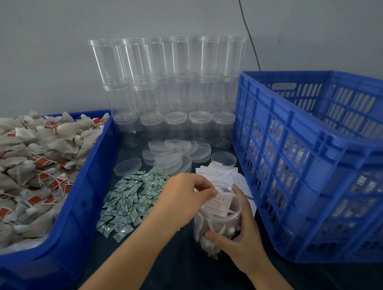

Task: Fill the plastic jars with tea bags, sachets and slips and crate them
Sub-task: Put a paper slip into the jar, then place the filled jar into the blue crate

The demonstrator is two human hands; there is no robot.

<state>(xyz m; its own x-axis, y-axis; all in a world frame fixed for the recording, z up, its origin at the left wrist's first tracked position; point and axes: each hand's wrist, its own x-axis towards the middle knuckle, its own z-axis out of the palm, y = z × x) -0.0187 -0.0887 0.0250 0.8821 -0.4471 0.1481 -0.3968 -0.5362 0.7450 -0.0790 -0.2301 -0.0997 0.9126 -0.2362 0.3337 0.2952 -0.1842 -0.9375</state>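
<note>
Slip point(219, 204) going in: left hand point(185, 197) pinches the thin printed paper at the mouth of the clear jar point(218, 219), near centre on the table, while right hand point(240, 235) wraps its smooth round wall. Best to slide it flat against the side, above the soft tea bags point(207, 234). Ribbed blue crate point(316, 162) waits just right.

My stock: blue slatted crate point(316, 162); blue tray point(75, 206); beige tea bags point(23, 152), red tags; green-and-white printed sachets point(128, 199); clear jars point(166, 83); white slips point(228, 176), red print.

Clear glossy plastic jar point(218, 219); paper slip point(220, 205).
</note>
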